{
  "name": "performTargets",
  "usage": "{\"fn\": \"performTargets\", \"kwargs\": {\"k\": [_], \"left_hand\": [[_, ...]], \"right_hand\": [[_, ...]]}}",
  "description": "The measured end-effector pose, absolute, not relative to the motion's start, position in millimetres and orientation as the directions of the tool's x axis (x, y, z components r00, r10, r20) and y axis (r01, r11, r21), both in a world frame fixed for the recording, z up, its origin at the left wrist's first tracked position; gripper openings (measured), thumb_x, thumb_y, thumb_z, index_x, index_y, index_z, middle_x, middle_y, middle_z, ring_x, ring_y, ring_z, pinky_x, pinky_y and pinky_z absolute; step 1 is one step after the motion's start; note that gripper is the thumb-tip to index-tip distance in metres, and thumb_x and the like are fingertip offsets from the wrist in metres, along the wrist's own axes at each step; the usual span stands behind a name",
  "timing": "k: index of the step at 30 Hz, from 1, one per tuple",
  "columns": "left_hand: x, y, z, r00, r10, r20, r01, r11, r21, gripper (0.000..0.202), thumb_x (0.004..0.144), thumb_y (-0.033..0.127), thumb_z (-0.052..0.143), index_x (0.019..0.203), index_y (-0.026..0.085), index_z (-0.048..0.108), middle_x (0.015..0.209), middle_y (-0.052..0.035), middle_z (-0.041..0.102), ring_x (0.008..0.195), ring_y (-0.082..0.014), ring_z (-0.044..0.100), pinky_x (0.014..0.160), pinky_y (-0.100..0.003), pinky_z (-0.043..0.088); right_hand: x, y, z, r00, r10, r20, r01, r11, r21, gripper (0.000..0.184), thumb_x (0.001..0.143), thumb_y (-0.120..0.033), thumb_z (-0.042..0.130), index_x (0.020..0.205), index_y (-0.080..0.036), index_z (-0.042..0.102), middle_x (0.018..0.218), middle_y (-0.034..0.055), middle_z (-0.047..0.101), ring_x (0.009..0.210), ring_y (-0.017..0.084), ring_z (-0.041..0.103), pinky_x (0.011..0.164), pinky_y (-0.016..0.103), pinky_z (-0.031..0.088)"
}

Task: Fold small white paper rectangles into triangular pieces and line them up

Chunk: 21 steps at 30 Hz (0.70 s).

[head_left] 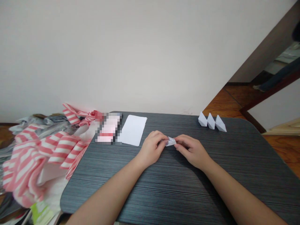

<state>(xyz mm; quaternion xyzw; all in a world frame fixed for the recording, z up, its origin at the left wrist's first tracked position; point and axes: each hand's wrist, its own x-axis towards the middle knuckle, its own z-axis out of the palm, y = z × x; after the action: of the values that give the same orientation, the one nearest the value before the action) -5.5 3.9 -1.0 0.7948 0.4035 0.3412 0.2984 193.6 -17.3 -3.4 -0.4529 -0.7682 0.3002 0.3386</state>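
Observation:
Between my two hands, just above the dark table, is a small piece of folded white paper (pixel 171 142). My left hand (pixel 152 147) pinches its left end between thumb and fingers. At the right end, the thumb and fingertips of my right hand (pixel 192 150) are closed on it too. My fingers cover both ends, so only the creased middle shows. To the left lies a stack of white paper sheets (pixel 133 129). At the far right of the table, three folded paper boats (pixel 211 121) stand in a row.
The dark wood-grain table (pixel 150 187) meets a pale wall (pixel 140 56) at the back. A blurred-out, phone-like rectangle (pixel 109 128) lies left of the sheets. Red-and-white striped cloth (pixel 63 147) and plastic bags are heaped beyond the left edge. A person's leg (pixel 278 76) shows at far right.

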Motion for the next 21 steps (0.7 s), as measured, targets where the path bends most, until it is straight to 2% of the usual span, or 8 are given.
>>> {"fn": "performTargets", "kwargs": {"k": [3, 6, 9, 12, 15, 19, 21], "left_hand": [[-6.8, 4.6, -5.4, 0.412, 0.851, 0.326, 0.482, -0.507, 0.714, 0.019, 0.089, 0.023, 0.046, 0.093, 0.019, 0.064, 0.097, -0.0066, 0.056, 0.095, -0.0182, 0.051, 0.086, -0.034, 0.042], [-7.7, 4.8, -9.6, 0.411, 0.837, 0.361, 0.515, -0.54, 0.666, 0.017, 0.088, 0.022, 0.048, 0.092, 0.019, 0.064, 0.11, -0.0083, 0.053, 0.106, -0.0203, 0.047, 0.093, -0.037, 0.04], [-8.1, 4.7, -11.0, 0.451, 0.815, 0.365, 0.525, -0.573, 0.629, 0.018, 0.088, 0.02, 0.047, 0.092, 0.019, 0.064, 0.116, -0.0079, 0.052, 0.112, -0.021, 0.045, 0.097, -0.039, 0.038], [-8.1, 4.6, -10.2, 0.482, 0.804, 0.349, 0.531, -0.585, 0.613, 0.019, 0.089, 0.02, 0.045, 0.095, 0.02, 0.063, 0.114, -0.0073, 0.053, 0.111, -0.0212, 0.046, 0.097, -0.04, 0.039], [-7.4, 4.7, -9.1, 0.483, 0.806, 0.343, 0.53, -0.581, 0.617, 0.02, 0.089, 0.019, 0.044, 0.097, 0.02, 0.063, 0.112, -0.0072, 0.054, 0.111, -0.0211, 0.046, 0.097, -0.04, 0.039], [-4.7, 5.2, -7.9, 0.387, 0.845, 0.369, 0.522, -0.531, 0.667, 0.028, 0.087, 0.019, 0.048, 0.115, 0.021, 0.054, 0.126, -0.0099, 0.047, 0.119, -0.0227, 0.043, 0.099, -0.041, 0.038], [-2.7, 5.7, -7.6, 0.341, 0.868, 0.361, 0.5, -0.492, 0.712, 0.032, 0.086, 0.02, 0.049, 0.118, 0.021, 0.051, 0.131, -0.0107, 0.044, 0.118, -0.0227, 0.044, 0.093, -0.038, 0.044]], "right_hand": [[194.1, -17.8, -7.1, -0.362, 0.905, 0.223, 0.506, 0.392, -0.768, 0.016, 0.087, -0.02, 0.053, 0.1, -0.021, 0.061, 0.088, 0.004, 0.061, 0.069, 0.014, 0.056, 0.059, 0.025, 0.045], [196.3, -18.4, -8.9, -0.32, 0.907, 0.275, 0.497, 0.407, -0.766, 0.028, 0.085, -0.02, 0.056, 0.113, -0.021, 0.056, 0.086, 0.0033, 0.058, 0.064, 0.012, 0.053, 0.055, 0.024, 0.044], [198.8, -18.2, -6.9, -0.327, 0.873, 0.362, 0.516, 0.486, -0.706, 0.034, 0.087, -0.018, 0.053, 0.121, -0.022, 0.053, 0.091, 0.0047, 0.057, 0.071, 0.014, 0.054, 0.063, 0.027, 0.047], [200.7, -16.8, -5.0, -0.419, 0.817, 0.397, 0.543, 0.576, -0.611, 0.029, 0.089, -0.017, 0.05, 0.116, -0.024, 0.058, 0.097, 0.0066, 0.058, 0.087, 0.017, 0.056, 0.075, 0.03, 0.047], [202.9, -14.5, -5.3, -0.466, 0.8, 0.378, 0.568, 0.598, -0.565, 0.022, 0.09, -0.018, 0.049, 0.108, -0.022, 0.061, 0.097, 0.0066, 0.06, 0.088, 0.017, 0.058, 0.077, 0.03, 0.048], [211.4, -9.2, -7.0, -0.426, 0.837, 0.343, 0.648, 0.546, -0.53, 0.017, 0.089, -0.02, 0.05, 0.101, -0.02, 0.062, 0.095, 0.0055, 0.064, 0.087, 0.017, 0.06, 0.078, 0.029, 0.048], [219.1, -4.8, -8.5, -0.348, 0.863, 0.366, 0.709, 0.497, -0.5, 0.017, 0.089, -0.02, 0.05, 0.1, -0.02, 0.062, 0.096, 0.0052, 0.066, 0.088, 0.018, 0.061, 0.079, 0.03, 0.048]]}}
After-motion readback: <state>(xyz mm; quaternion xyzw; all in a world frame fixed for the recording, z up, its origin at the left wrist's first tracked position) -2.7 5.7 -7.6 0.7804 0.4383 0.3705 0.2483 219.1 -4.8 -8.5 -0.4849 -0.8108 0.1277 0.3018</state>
